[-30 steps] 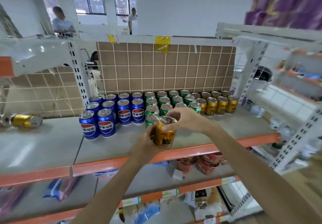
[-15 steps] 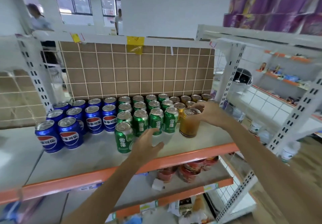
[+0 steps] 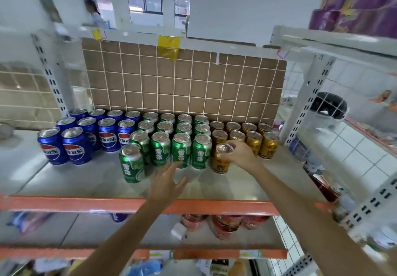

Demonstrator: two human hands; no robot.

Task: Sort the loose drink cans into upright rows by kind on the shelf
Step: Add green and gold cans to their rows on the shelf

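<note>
Gold can [image 3: 221, 161] stood upright, long axis vertical, at the front of the gold rows [image 3: 247, 136] on the shelf [image 3: 86, 181], gripped by the right hand [image 3: 240, 154]. Green cans [image 3: 171, 138] and blue cans [image 3: 86, 134] stood upright leftward. The left hand [image 3: 166, 182] hovered with fingers spread, holding nothing.

Both forearms are bare, no sleeves, and neither left hand [image 3: 166, 181] nor right hand [image 3: 241, 154] is gloved.
</note>
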